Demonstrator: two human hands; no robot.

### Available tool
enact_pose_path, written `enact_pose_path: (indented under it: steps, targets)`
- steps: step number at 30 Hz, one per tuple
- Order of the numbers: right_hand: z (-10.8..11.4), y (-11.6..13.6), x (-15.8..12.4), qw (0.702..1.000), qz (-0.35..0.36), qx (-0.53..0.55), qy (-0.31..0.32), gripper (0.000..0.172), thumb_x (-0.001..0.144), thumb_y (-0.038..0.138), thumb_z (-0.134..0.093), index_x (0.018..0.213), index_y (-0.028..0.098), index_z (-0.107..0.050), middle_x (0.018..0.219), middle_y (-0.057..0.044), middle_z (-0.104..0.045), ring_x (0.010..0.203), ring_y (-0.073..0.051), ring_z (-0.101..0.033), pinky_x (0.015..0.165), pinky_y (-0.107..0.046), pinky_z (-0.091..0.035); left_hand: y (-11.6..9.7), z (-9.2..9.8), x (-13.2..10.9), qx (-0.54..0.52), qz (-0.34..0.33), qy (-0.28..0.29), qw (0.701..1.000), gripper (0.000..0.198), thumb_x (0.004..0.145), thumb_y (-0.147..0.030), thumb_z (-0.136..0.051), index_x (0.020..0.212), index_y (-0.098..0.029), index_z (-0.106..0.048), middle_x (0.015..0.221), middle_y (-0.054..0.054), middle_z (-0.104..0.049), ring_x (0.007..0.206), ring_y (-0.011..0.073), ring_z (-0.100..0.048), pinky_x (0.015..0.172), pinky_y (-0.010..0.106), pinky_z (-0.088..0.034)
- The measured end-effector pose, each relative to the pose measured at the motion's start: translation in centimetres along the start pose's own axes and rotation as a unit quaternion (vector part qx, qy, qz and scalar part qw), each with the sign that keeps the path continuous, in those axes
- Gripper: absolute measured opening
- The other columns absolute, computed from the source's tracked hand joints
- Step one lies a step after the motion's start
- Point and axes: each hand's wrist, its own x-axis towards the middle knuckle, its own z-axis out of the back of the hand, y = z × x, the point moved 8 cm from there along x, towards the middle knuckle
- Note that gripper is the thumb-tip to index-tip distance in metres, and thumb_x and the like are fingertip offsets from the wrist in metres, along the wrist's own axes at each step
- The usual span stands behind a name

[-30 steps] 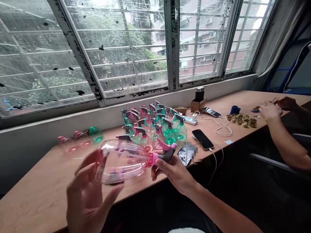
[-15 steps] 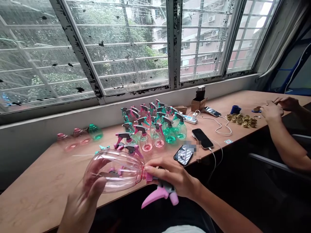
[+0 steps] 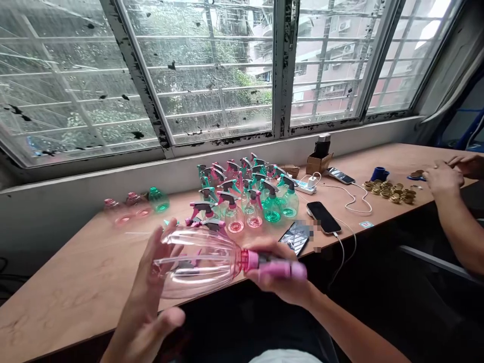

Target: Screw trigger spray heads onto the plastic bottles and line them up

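Observation:
A clear pink spray bottle (image 3: 200, 259) lies sideways in the air in front of me, above the near edge of the wooden table (image 3: 75, 282). My left hand (image 3: 145, 307) cups the bottle's round base with fingers spread. My right hand (image 3: 282, 277) is closed around its pink and grey trigger head (image 3: 280, 268), which points right.
Several finished pink and green spray bottles (image 3: 245, 196) stand grouped by the window sill. Three headless bottles (image 3: 136, 206) lie further left. Phones (image 3: 323, 217) on cables, a small box (image 3: 317, 162) and gold caps (image 3: 391, 191) sit to the right, where another person's hands (image 3: 446, 176) work.
The trigger head has turned in my right hand from hanging downward to lying level. The bottle has risen slightly, and my left hand has shifted on its base.

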Motion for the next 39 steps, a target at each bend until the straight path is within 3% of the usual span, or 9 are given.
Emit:
enact_pose_path:
  steps: [3,9,13,17,20,24,32,36,39]
  targets:
    - [-0.2,1.5,-0.6,0.993,0.073,-0.095,0.003,0.034,0.081,0.027,-0.093,0.112,0.021,-0.079,0.103,-0.010,-0.081,0.086,-0.022,-0.078,0.078,-0.032,-0.064,1.4,0.6,0.3,-0.013,0.043,-0.013,0.999,0.066,0.097,-0.066,-0.060,0.157,-0.040,-0.052,0.168,0.002,-0.049,0.156,0.0355,-0.049,0.127,0.052,-0.048]
    - [-0.9,-3.7,-0.9,0.961,-0.220,0.168,-0.018,0.054,0.101,0.066,-0.062,0.077,0.018,-0.059,0.064,-0.001,-0.067,0.039,-0.009,-0.052,0.035,-0.019,-0.040,-0.5,0.9,-0.5,0.000,-0.066,-0.016,0.998,0.073,0.092,-0.040,-0.077,0.157,-0.053,-0.047,0.171,-0.004,-0.043,0.162,0.0324,-0.039,0.131,0.057,-0.040]
    - [-1.4,0.6,-0.3,0.994,0.053,-0.082,0.057,0.038,0.096,0.051,-0.078,0.111,0.017,-0.073,0.081,-0.005,-0.076,0.066,-0.017,-0.072,0.058,-0.025,-0.058,-0.6,0.7,-0.4,-0.112,0.025,-0.022,0.993,0.100,0.074,-0.087,-0.071,0.160,-0.042,-0.049,0.165,0.007,-0.052,0.155,0.0431,-0.047,0.126,0.061,-0.047]
    - [-2.5,3.0,-2.6,0.946,0.264,-0.189,0.022,0.036,0.097,0.043,-0.080,0.123,0.019,-0.072,0.084,-0.005,-0.077,0.068,-0.016,-0.071,0.069,-0.026,-0.059,-0.5,0.1,0.1,-0.125,0.088,-0.078,0.985,0.059,0.080,-0.078,-0.073,0.118,-0.033,-0.077,0.138,0.008,-0.072,0.134,0.0369,-0.067,0.103,0.047,-0.067]
    - [-0.8,-0.1,-2.9,0.989,0.094,-0.087,-0.073,0.027,0.095,0.044,-0.080,0.103,0.020,-0.073,0.072,0.000,-0.069,0.053,-0.012,-0.059,0.051,-0.022,-0.049,-1.5,-0.9,-0.5,-0.131,0.027,-0.130,0.982,0.036,0.084,-0.063,-0.079,0.105,-0.034,-0.074,0.125,0.003,-0.071,0.122,0.0292,-0.070,0.093,0.039,-0.068]
    - [1.6,-2.7,-4.2,0.988,-0.111,0.093,-0.047,0.037,0.086,0.050,-0.087,0.093,0.017,-0.070,0.058,0.004,-0.060,0.039,-0.008,-0.045,0.038,-0.019,-0.036,-2.1,-3.9,-3.0,-0.089,-0.109,-0.135,0.981,0.029,0.093,-0.048,-0.072,0.121,-0.041,-0.068,0.127,0.004,-0.065,0.127,0.0321,-0.066,0.115,0.057,-0.057]
    - [8.3,-0.9,-7.6,0.971,-0.197,-0.091,-0.102,0.034,0.075,0.037,-0.097,0.088,0.016,-0.074,0.069,0.001,-0.067,0.050,-0.009,-0.055,0.044,-0.018,-0.045,6.8,-16.0,-7.2,0.073,-0.109,0.110,0.985,0.104,0.075,-0.061,-0.090,0.160,-0.038,-0.034,0.142,0.014,-0.068,0.129,0.0372,-0.071,0.104,0.056,-0.066]
    - [6.2,-2.8,-9.3,0.967,-0.217,-0.104,-0.087,0.045,0.082,0.043,-0.092,0.115,0.019,-0.076,0.078,0.000,-0.070,0.065,-0.012,-0.063,0.060,-0.023,-0.057,8.9,-18.8,-7.6,0.104,-0.108,0.169,0.974,0.097,0.080,-0.053,-0.089,0.161,-0.032,-0.039,0.144,0.016,-0.068,0.132,0.0388,-0.070,0.106,0.056,-0.064]
    - [8.5,-5.0,-9.8,0.948,-0.273,-0.056,-0.155,0.082,0.086,0.062,-0.082,0.149,0.014,-0.058,0.067,0.005,-0.062,0.047,-0.009,-0.050,0.043,-0.022,-0.049,10.2,-19.2,-5.5,0.076,-0.024,0.159,0.984,0.080,0.086,-0.049,-0.081,0.155,-0.026,-0.046,0.147,0.017,-0.066,0.141,0.0376,-0.064,0.116,0.055,-0.058]
